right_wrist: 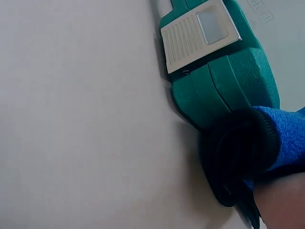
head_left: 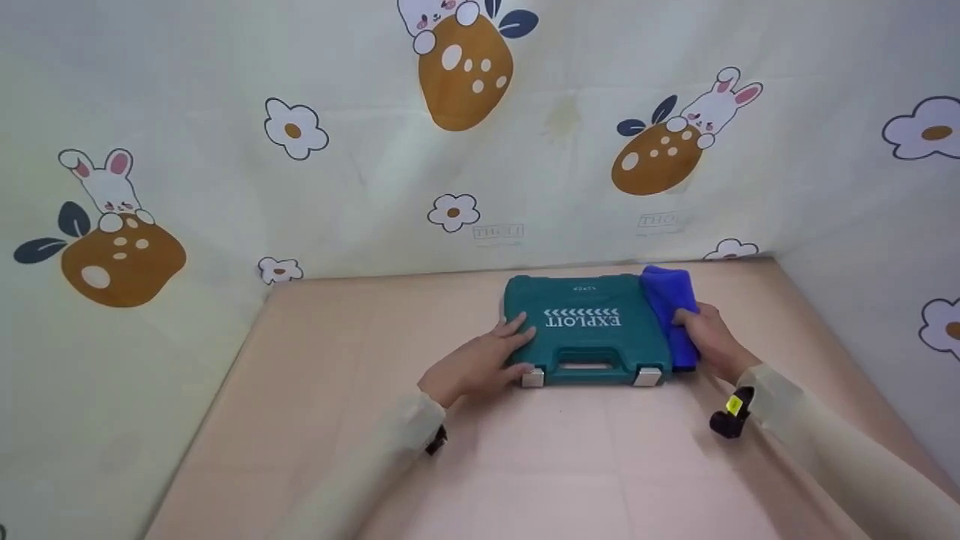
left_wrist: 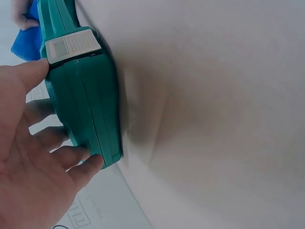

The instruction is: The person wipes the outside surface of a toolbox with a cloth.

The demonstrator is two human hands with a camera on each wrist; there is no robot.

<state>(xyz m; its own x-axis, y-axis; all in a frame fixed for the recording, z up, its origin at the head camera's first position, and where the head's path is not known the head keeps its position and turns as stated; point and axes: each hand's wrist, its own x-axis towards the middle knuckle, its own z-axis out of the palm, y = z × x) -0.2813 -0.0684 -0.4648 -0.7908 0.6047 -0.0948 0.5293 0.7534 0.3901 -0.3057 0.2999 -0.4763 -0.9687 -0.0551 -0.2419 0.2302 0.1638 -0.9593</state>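
Case (head_left: 589,335) of teal-green plastic lies flat and closed on the desk (head_left: 337,450), so I cannot tell its contents; its white EXPLOIT lettering (head_left: 583,319) reads upside down to me, and a handle (head_left: 587,375) sits between two metal latches (head_left: 647,376) along its near edge. I see the left hand (head_left: 484,360) spread wide, touching the case's left side, while the right hand (head_left: 712,341) grips a blue, dark-edged cloth (head_left: 667,296) against its right side. Rabbit-patterned fabric (head_left: 360,202) stands just behind the case.
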